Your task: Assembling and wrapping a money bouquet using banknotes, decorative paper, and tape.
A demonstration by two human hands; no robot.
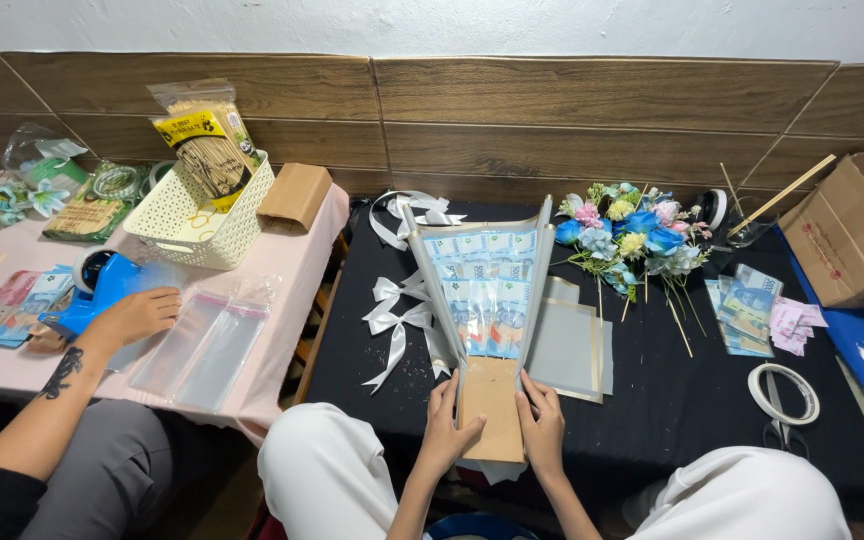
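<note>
Both hands, left hand (444, 428) and right hand (544, 428), have fingers closed around the banknote bouquet (485, 300) at the black tabletop's near edge; notes are already fanned in wrapping, while artificial flowers (629, 232) and ribbon bows (402, 310) lie unattached.

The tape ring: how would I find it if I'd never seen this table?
Look at the black table, near its right edge. The tape ring lies flat below the banknote pile. It is the only thin white hoop there, with scissors lying across it.

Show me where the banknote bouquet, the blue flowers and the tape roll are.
banknote bouquet (483, 290), head view, middle of the fanned notes
blue flowers (642, 222), head view, a blue bloom
tape roll (783, 393), head view, its white ring
</note>
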